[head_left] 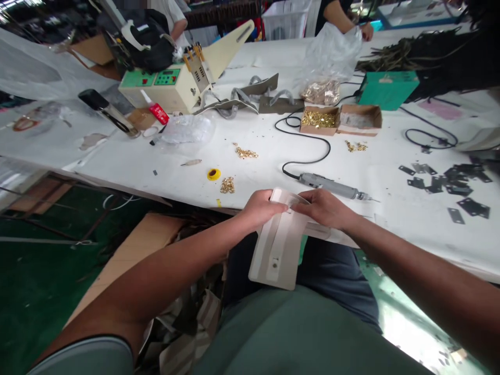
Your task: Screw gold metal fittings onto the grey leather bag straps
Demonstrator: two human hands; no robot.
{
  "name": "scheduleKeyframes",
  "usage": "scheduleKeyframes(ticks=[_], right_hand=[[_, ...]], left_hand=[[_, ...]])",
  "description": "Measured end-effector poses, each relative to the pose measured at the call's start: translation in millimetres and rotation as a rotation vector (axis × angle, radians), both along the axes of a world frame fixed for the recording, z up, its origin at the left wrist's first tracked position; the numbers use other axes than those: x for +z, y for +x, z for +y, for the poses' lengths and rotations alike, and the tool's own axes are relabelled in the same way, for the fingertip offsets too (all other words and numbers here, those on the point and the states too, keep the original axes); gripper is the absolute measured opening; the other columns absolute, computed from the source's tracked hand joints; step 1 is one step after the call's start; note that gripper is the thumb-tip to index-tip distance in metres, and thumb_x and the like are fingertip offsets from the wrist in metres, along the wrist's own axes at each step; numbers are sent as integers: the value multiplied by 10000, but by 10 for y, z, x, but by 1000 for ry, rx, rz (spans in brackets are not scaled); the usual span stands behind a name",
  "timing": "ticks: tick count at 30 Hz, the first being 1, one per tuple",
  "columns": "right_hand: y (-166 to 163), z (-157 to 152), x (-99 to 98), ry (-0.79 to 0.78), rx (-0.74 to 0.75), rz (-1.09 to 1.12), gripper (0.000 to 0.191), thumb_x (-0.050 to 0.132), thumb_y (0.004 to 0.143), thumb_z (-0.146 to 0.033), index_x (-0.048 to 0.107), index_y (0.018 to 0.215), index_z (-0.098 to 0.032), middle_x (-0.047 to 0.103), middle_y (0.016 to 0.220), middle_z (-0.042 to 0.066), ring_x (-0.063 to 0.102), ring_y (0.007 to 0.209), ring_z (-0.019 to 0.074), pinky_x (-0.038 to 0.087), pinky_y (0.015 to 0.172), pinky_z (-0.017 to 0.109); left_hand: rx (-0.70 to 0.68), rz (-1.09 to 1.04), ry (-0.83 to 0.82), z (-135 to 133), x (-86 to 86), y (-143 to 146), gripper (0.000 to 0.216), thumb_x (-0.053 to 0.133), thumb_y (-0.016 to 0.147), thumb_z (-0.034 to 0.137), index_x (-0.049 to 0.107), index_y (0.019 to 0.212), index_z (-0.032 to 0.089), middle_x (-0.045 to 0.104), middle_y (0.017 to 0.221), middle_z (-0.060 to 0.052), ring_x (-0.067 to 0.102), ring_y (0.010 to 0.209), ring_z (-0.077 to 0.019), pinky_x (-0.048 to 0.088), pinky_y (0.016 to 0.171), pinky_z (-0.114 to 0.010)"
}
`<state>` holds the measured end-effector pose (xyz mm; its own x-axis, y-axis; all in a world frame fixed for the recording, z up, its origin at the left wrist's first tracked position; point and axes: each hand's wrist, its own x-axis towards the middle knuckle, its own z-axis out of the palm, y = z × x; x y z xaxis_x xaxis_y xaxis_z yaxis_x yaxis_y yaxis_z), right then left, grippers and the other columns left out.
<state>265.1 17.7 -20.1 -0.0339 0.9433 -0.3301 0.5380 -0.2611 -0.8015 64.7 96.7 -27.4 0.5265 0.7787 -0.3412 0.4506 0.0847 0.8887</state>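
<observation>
I have a pale flat piece (287, 242) just below the middle of the frame. My left grip (261, 211) pinches the top of it on one side, and my right grip (323, 208) pinches it on the other. My two thumbs press on it, close together, but most of my fingers are hidden. The low end of the piece is over my lap, and a small dark dot (275, 265) shows there. The white bench (258, 177) is in front of me.

Just above my right grip lies a grey tool (328, 184) with a black cord. To the left of my hands, a yellow ring (214, 174) sits beside a little gold pile (227, 185). Dark flat plates (476, 207) lie about at the right of the frame. Near the upper middle, a box of gold bits (312, 129) is next to another brown box (359, 127). At the top right I see another person's hand (367, 32).
</observation>
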Motion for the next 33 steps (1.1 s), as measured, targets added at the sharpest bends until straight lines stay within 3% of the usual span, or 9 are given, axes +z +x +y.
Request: scheduleKeyframes(ticks=[3, 6, 10, 15, 19, 24, 28, 33], right_hand=[[76, 200, -112, -65, 9, -70, 273, 618, 875, -423, 728, 787, -189, 619, 655, -18, 558, 654, 168, 384, 598, 290], [63, 306, -127, -95, 42, -172, 235, 608, 868, -362, 730, 776, -183, 656, 680, 11, 607, 681, 188, 384, 591, 291], [-9, 341, -56, -92, 58, -283, 229, 594, 881, -327, 703, 736, -187, 661, 687, 32, 628, 688, 198, 374, 578, 289], [-89, 365, 22, -103, 62, -398, 238, 606, 900, -331, 713, 743, -189, 692, 724, 60, 649, 727, 214, 382, 594, 293], [-134, 394, 35, -128, 17, -410, 195, 628, 892, -328, 743, 811, -191, 738, 800, 73, 677, 777, 227, 408, 628, 293], [-142, 385, -17, -126, -40, -391, 254, 630, 917, -419, 752, 873, -200, 761, 878, 87, 701, 847, 247, 437, 673, 301], [-86, 410, -104, -79, -84, -372, 251, 709, 857, -414, 753, 1002, -214, 774, 998, 78, 709, 928, 254, 454, 705, 299], [-54, 460, -137, -87, -67, -359, 272, 739, 837, -426, 760, 1005, -214, 781, 1045, 89, 715, 986, 281, 487, 748, 319]], left_hand=[[-18, 32, -46, 160, -126, 146, 262, 772, 709, 210, 772, 965, 152, 799, 926, -57, 737, 819, -243, 564, 690, -307], [-44, 84, 37, 229, -207, 214, 303, 799, 681, 185, 745, 978, 163, 795, 945, -57, 734, 860, -250, 573, 734, -319], [-128, 175, 350, 218, -259, 216, 408, 793, 737, 176, 700, 1135, 181, 774, 1086, -84, 725, 1022, -274, 583, 892, -383], [-130, 208, 703, 136, -289, 116, 657, 818, 764, 211, 591, 1381, 214, 638, 1383, -133, 622, 1268, -305, 551, 1038, -454], [-229, 155, 906, 124, -329, 48, 397, 812, 777, 212, 728, 1165, 234, 686, 1326, -97, 590, 1258, -328, 521, 1071, -511], [-296, 71, 994, 147, -352, 29, 227, 770, 828, 192, 763, 1051, 233, 726, 1316, -68, 555, 1330, -327, 470, 1135, -533], [-292, 51, 956, 170, -384, 34, 132, 752, 844, 173, 771, 954, 242, 742, 1290, -55, 602, 1271, -304, 519, 1076, -508], [-296, 102, 936, 213, -447, 33, 140, 747, 863, 241, 795, 991, 270, 745, 1316, -48, 621, 1275, -317, 527, 1066, -527]])
